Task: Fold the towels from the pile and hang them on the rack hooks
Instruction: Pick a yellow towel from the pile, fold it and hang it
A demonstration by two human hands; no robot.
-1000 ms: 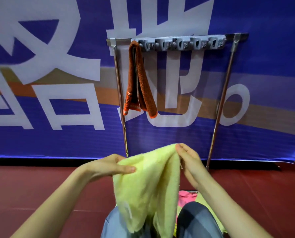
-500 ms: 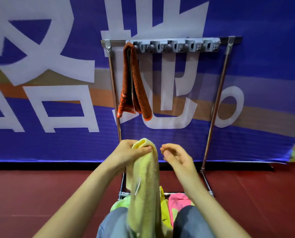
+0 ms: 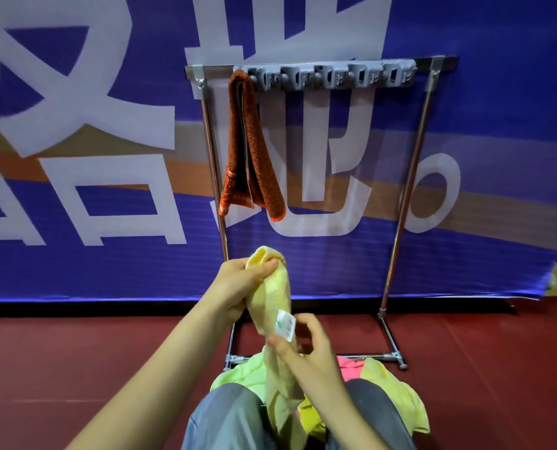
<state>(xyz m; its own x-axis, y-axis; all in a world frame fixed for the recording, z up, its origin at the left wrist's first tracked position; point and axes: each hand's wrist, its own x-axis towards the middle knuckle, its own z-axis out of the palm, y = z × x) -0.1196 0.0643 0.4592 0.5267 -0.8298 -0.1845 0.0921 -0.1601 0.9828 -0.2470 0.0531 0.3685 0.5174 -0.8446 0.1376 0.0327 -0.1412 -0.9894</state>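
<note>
A pale yellow towel (image 3: 275,293), folded into a narrow strip, hangs from my left hand (image 3: 238,284), which grips its top fold in front of the rack. My right hand (image 3: 306,349) pinches the strip lower down, just under its white label (image 3: 285,326). The metal rack (image 3: 410,177) stands against the banner, with a grey row of hooks (image 3: 332,76) along its top bar. An orange towel (image 3: 251,151) hangs folded on the leftmost hook. A pile of lime, pink and yellow towels (image 3: 390,384) lies at the rack's foot, partly hidden by my knees.
A blue banner (image 3: 75,157) with large white characters fills the wall behind the rack. The floor (image 3: 75,358) is dark red. My knees (image 3: 231,414) in grey trousers sit at the bottom of the view, close to the rack's base bar (image 3: 368,356).
The spread yellow towel has been gathered into a narrow strip. My left hand took its top fold. My right hand let go, then dropped down and pinched the strip by the label.
</note>
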